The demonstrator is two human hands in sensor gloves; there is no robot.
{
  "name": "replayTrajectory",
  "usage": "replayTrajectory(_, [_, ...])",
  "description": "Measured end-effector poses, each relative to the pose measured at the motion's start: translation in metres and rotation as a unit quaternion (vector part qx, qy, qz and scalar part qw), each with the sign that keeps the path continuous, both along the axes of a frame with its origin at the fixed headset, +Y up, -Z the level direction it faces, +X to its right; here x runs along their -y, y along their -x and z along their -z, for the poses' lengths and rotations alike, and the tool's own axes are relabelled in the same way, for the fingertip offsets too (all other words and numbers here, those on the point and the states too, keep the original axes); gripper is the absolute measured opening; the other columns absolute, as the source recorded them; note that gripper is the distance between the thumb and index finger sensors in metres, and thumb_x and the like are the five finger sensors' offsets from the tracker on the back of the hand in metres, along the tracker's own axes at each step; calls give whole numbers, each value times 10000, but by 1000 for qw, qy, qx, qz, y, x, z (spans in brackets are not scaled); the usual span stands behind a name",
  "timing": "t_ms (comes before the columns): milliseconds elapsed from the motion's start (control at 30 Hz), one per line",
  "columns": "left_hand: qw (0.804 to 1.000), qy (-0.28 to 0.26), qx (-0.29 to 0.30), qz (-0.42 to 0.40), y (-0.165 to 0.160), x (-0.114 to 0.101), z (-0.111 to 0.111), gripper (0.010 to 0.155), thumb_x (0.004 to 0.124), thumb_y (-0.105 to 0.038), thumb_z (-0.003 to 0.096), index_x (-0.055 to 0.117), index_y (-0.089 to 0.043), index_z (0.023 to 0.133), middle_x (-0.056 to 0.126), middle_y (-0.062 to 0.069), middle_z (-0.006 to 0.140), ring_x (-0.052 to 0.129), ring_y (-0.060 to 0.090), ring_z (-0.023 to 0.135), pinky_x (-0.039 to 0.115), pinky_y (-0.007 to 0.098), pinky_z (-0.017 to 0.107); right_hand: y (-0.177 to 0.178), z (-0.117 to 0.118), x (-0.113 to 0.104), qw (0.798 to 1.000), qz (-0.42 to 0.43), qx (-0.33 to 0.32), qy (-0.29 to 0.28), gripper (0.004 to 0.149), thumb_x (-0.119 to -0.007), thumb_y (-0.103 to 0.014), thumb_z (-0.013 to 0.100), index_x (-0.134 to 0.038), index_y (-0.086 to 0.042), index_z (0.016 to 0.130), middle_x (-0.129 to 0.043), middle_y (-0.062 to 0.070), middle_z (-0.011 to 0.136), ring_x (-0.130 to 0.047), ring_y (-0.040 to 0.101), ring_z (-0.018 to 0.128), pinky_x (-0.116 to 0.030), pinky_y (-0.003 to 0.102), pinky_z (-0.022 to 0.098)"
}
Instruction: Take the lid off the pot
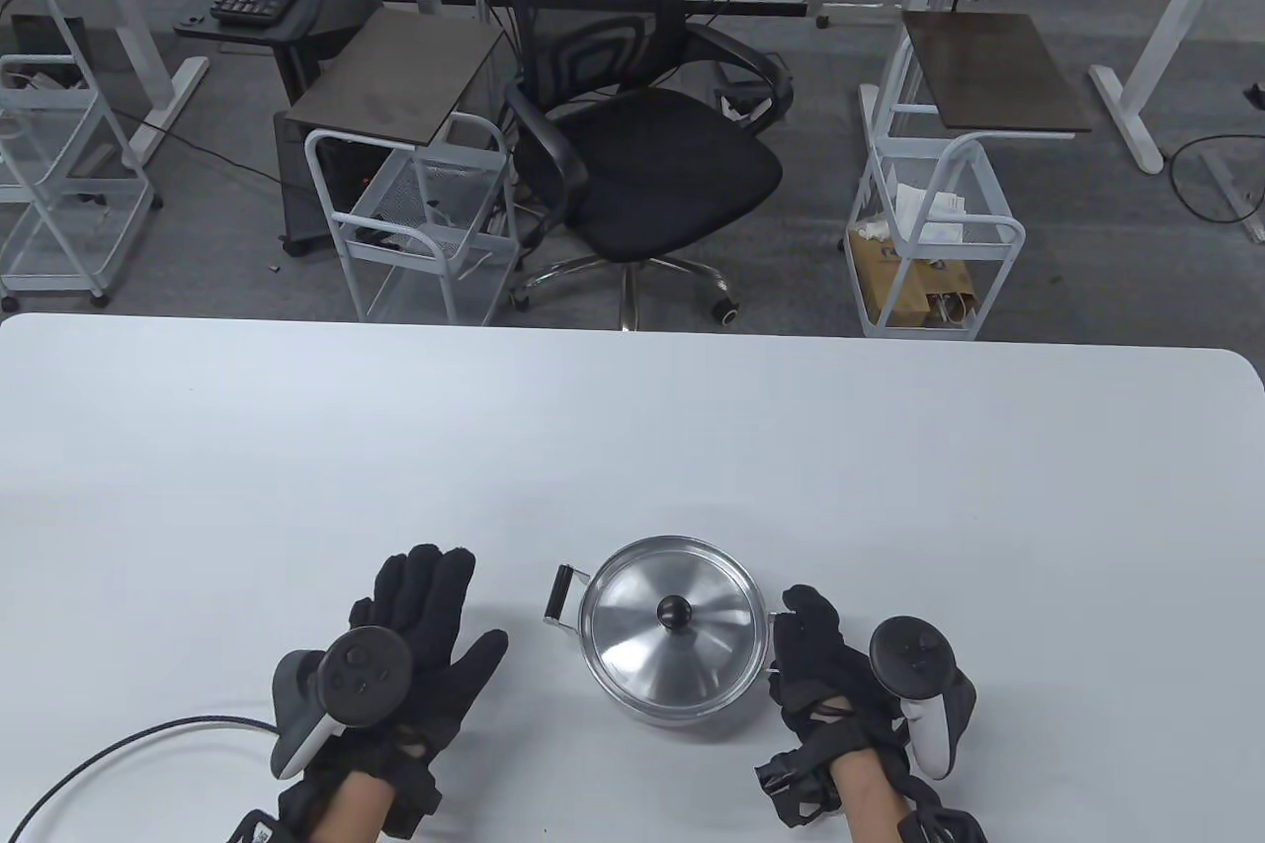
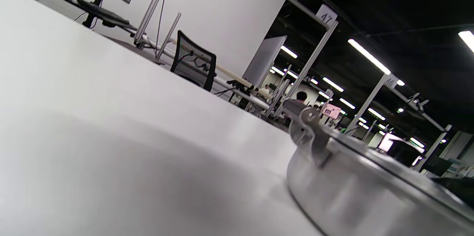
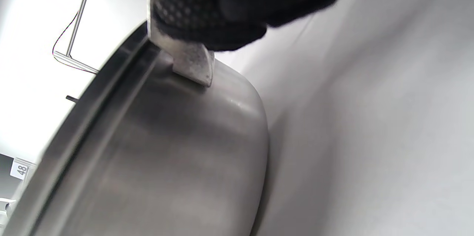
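Note:
A steel pot stands near the table's front edge with its steel lid on it. The lid has a black knob at its centre. My right hand grips the pot's right handle; in the right wrist view my gloved fingers wrap the handle bracket above the pot wall. My left hand lies flat and open on the table, left of the pot and apart from it. The pot's left handle is free; the left wrist view shows it.
The white table stretches away behind the pot. A cable runs from my left hand over the table's front left. A black office chair and wire carts stand beyond the far edge.

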State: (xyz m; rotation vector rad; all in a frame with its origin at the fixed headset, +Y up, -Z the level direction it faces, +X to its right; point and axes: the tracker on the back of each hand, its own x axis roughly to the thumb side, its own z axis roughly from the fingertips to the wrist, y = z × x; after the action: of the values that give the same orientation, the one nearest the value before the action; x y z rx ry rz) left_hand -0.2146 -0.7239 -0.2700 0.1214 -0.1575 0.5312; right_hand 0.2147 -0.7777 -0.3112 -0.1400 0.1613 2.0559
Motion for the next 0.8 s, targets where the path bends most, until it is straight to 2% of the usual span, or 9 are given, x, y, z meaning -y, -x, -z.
replayTrajectory(233, [998,-29,54,-19,-45,-43,1,792,635,-770,501,368,-419,1160,454,31,1271,482,362,1146,503,647,737,-2,1,0,1000,11,-14,14,556,-626,-383,569,-438,-113,1018,-916,-220,519,-869,240,156,-775,408,173])
replayTrajectory(400, [994,-9,94,62,-100,-65,16,726,733,-683,511,459,-451,1143,550,17,1248,616,341,1096,598,610,700,-3,3,0,1000,10,-22,18,557,-623,-382,571,-435,-109,1019,-907,-222,534,-870,243,160,-775,411,176])
replayTrajectory(533, [981,26,117,153,-144,-66,32,677,810,-619,498,555,-467,1107,678,18,1184,748,310,1004,675,560,645,-4,4,0,999,8,-30,20,556,-622,-381,572,-434,-109,1019,-902,-221,547,-870,248,165,-774,414,180])
replayTrajectory(667, [963,82,122,224,-174,-56,50,635,862,-567,491,635,-439,1070,791,14,1102,861,259,897,720,516,598,-4,5,0,999,6,-37,21,555,-621,-381,572,-434,-108,1018,-897,-223,557,-871,250,170,-774,416,184])
replayTrajectory(800, [950,115,113,266,-191,-46,62,548,947,-464,479,768,-389,991,998,-20,890,996,126,726,761,462,551,-4,5,0,999,5,-38,22,556,-621,-380,573,-433,-107,1019,-895,-224,561,-872,252,171,-774,418,185])
